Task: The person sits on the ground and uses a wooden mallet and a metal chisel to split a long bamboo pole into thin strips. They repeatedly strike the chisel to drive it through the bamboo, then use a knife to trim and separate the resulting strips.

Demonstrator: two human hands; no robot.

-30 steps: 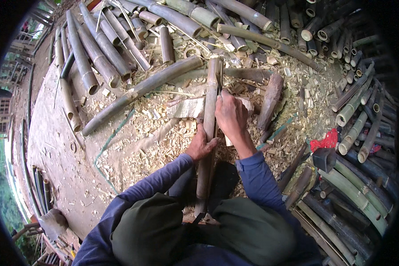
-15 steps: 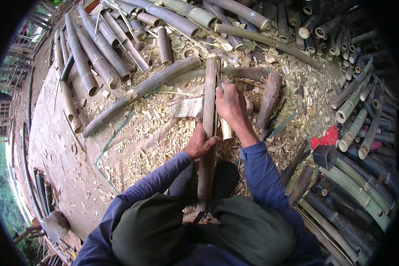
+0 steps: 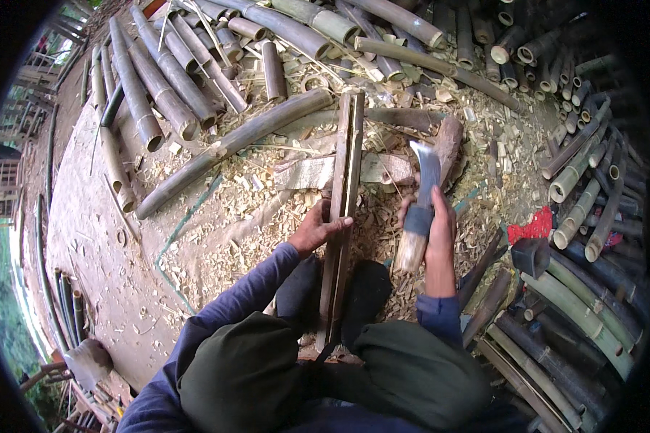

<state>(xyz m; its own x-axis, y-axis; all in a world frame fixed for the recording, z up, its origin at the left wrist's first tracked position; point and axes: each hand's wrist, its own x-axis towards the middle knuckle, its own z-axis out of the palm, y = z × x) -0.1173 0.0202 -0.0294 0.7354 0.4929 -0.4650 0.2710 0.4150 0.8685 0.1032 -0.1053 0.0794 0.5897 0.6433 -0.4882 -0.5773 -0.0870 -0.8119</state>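
Note:
A length of bamboo (image 3: 334, 245) stands between my knees and leans away from me, with a long open slot along its right side. My left hand (image 3: 314, 228) grips it near the middle, thumb across the front. To the right of the bamboo, my right hand (image 3: 442, 238) is wrapped round a chopping knife (image 3: 414, 245) with a pale wooden handle, a dark collar and a hooked-looking blade pointing up and away. The blade is slightly blurred and apart from the bamboo. Behind the bamboo's upper part lies a pale split wood block (image 3: 303, 174).
Wood chips (image 3: 249, 198) cover the ground around my feet. A bamboo pole (image 3: 231, 148) lies slantwise ahead on the left. A stout log (image 3: 449, 144) stands beyond my right hand. Piles of cut bamboo (image 3: 581, 289) line the right, near a red cloth (image 3: 531, 225). More poles (image 3: 133, 94) lie far left.
My right hand has come away from the bamboo's upper part, moving right and nearer with the knife. The slot in the bamboo now shows. My left hand has shifted slightly left, still gripping it.

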